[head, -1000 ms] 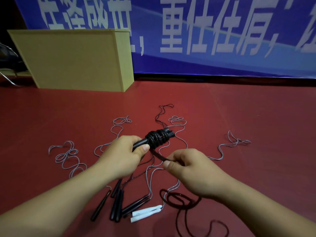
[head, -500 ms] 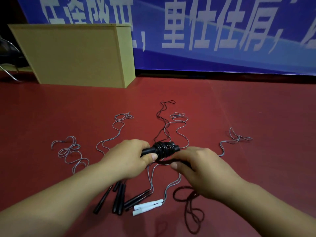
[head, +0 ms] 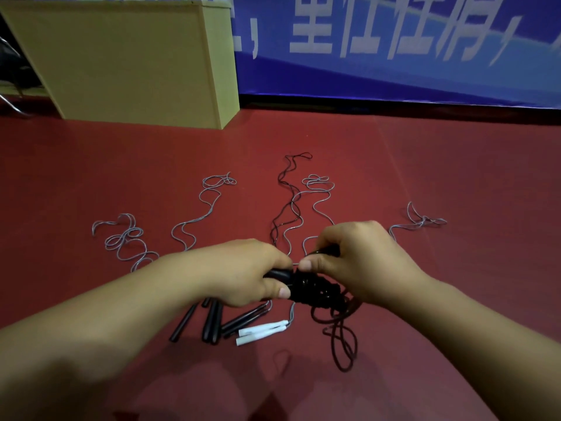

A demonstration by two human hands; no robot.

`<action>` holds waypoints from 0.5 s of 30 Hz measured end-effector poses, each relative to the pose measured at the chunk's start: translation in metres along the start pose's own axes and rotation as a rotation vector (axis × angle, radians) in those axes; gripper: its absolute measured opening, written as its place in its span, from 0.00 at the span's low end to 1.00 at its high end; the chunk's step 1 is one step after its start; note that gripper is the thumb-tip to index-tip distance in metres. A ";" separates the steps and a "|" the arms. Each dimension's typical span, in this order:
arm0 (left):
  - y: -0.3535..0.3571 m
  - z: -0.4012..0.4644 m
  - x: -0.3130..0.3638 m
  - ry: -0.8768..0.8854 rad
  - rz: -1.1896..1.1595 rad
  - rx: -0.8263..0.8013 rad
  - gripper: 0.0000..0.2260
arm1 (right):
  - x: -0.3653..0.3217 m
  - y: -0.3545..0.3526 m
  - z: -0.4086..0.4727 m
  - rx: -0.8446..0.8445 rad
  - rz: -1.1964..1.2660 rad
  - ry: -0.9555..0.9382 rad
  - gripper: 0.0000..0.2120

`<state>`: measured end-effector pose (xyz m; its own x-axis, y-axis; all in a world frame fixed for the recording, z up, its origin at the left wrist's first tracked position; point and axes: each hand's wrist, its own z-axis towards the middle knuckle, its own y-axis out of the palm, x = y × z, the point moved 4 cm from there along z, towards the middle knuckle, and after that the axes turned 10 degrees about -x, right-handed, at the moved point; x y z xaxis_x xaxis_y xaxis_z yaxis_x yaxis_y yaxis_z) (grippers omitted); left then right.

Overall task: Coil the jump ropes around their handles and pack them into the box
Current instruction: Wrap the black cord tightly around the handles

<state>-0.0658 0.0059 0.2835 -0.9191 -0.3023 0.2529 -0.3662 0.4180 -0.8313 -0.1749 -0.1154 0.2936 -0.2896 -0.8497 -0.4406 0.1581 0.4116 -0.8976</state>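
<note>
A dark red floor [head: 425,183] fills most of the view, with a blue banner with white characters [head: 394,50] along the far wall. At the far left stands a large pale yellow box [head: 121,65], well apart from the ropes. Loose thin grey ropes [head: 197,220] lie spread in wavy lines across the floor. The left hand [head: 243,275] is closed around black rope handles [head: 282,278], thumb on top. The right hand [head: 358,259] meets it, fingers curled over the black coiled rope [head: 315,288] wound around those handles; its thumb touches the coil. The free dark rope tail [head: 343,338] hangs from the coil in loops down to the floor. Below the hands lie several black tapered handles [head: 212,323] side by side, and just beside them a pair of white handles [head: 261,331].
</note>
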 end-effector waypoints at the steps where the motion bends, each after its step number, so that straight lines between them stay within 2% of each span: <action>1: 0.000 0.000 0.000 0.012 -0.006 -0.003 0.06 | 0.001 0.000 0.001 -0.009 0.043 -0.009 0.15; 5: 0.003 -0.001 0.001 0.069 -0.050 -0.043 0.08 | 0.001 -0.003 0.001 -0.082 0.160 -0.067 0.04; 7: 0.003 0.000 0.002 0.103 -0.086 -0.058 0.06 | 0.004 -0.006 0.001 -0.102 0.179 -0.091 0.03; 9: 0.004 -0.001 0.002 0.134 -0.130 -0.078 0.03 | 0.010 -0.009 0.001 -0.109 0.208 -0.092 0.05; 15: 0.003 -0.011 0.002 0.212 -0.275 -0.183 0.03 | 0.029 -0.012 0.004 -0.109 0.266 -0.024 0.22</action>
<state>-0.0705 0.0160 0.2875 -0.7859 -0.2481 0.5664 -0.6050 0.4978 -0.6214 -0.1819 -0.1462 0.2919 -0.2286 -0.7140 -0.6618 0.1224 0.6533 -0.7471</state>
